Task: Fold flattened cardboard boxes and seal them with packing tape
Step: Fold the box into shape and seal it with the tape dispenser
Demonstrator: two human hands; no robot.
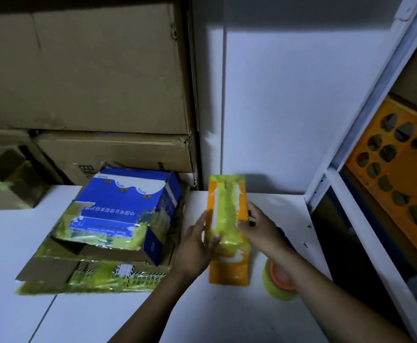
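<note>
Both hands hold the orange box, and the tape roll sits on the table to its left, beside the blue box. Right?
Not quite. The head view shows the tape roll on the table right of the orange box, under the right forearm, not left beside the blue box. The left hand and right hand do hold the orange box.

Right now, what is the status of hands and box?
Left hand and right hand grip orange box, one each side. Box taped along its middle. Tape roll beside it, under right forearm; blue box close left.
</note>
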